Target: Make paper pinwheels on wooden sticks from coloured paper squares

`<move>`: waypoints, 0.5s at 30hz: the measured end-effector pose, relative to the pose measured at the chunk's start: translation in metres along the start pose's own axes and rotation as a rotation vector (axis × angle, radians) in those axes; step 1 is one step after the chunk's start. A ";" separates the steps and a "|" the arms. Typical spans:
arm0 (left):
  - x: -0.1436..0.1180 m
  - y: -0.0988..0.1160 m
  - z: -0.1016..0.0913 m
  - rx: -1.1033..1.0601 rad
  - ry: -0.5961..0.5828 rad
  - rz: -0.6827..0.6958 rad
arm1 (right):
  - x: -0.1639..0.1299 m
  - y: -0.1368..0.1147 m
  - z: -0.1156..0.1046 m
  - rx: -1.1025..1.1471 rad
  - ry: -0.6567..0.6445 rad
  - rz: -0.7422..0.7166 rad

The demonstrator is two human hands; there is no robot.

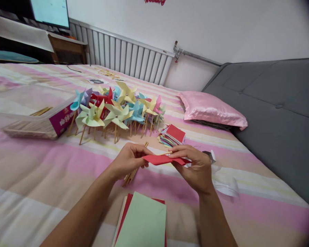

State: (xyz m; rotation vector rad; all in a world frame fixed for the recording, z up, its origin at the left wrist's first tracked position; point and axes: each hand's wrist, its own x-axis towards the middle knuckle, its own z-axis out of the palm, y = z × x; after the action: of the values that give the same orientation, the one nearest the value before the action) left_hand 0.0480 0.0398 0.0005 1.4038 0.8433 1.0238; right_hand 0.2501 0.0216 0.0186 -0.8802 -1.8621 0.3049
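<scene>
Bedroom, bed (pixel 41 178) with pink, cream and yellow striped sheet as the work surface; white radiator (pixel 123 56) along the back wall, monitor (pixel 51 12) top left, grey padded panel (pixel 273 113) on the right.

Both hands are up over the bed at centre. Left hand (pixel 130 159) is closed, pinching the left end of a red paper piece (pixel 161 159) and, it seems, a thin wooden stick (pixel 164 153) that lies across the top of it. Right hand (pixel 195 168) is curled shut on the right end of the same red paper, thumb on top. The paper is held off the sheet, roughly level, between the two hands.

To do this well, I judge: keep the paper flat and taut between the pinches, keep the stick centred, don't crease the red piece by squeezing.

A bundle of wooden sticks (pixel 132 171) lies on the sheet under the left hand. A stack of small coloured paper squares (pixel 173 135), red on top, sits just beyond the hands. Further back is a cluster of finished paper pinwheels (pixel 118 108) on sticks, with a clear plastic box (pixel 28 113) to their left. Pale green sheet on a paper stack (pixel 142 223) lies nearest the camera. Pink satin pillow (pixel 212 109) is on the right, white tape strip (pixel 225 183) just beside the right wrist.
</scene>
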 end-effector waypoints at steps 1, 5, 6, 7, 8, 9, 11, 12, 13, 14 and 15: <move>0.000 0.000 0.000 0.001 0.001 0.002 | 0.000 0.000 0.000 0.000 0.000 0.001; -0.001 0.001 -0.001 0.015 0.004 0.009 | 0.000 -0.001 0.001 0.005 -0.002 0.006; -0.001 0.000 -0.001 0.014 0.001 0.010 | 0.000 -0.001 0.001 0.007 0.000 0.007; -0.001 0.000 -0.001 0.012 -0.003 0.011 | 0.000 -0.002 0.001 0.008 0.001 0.007; -0.002 0.000 -0.002 0.009 -0.007 0.012 | 0.001 -0.002 0.001 0.009 0.001 0.008; -0.002 -0.001 -0.002 0.006 -0.011 0.014 | 0.001 -0.002 0.001 0.010 0.001 0.008; -0.002 -0.002 -0.002 0.002 -0.015 0.021 | 0.001 -0.002 0.001 0.012 -0.002 0.009; -0.002 -0.002 -0.002 0.003 -0.016 0.025 | 0.000 -0.002 0.001 0.012 -0.003 0.008; -0.002 -0.002 -0.002 0.004 -0.017 0.030 | 0.000 -0.002 0.000 0.014 -0.003 0.007; -0.001 -0.003 -0.003 0.007 -0.019 0.034 | 0.000 -0.001 0.000 0.015 -0.002 0.005; -0.001 -0.003 -0.003 0.009 -0.020 0.039 | 0.000 -0.001 0.000 0.018 0.000 0.001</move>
State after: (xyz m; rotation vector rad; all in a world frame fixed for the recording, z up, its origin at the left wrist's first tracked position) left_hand 0.0454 0.0401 -0.0025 1.4406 0.8101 1.0350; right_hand 0.2494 0.0207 0.0191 -0.8696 -1.8562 0.3218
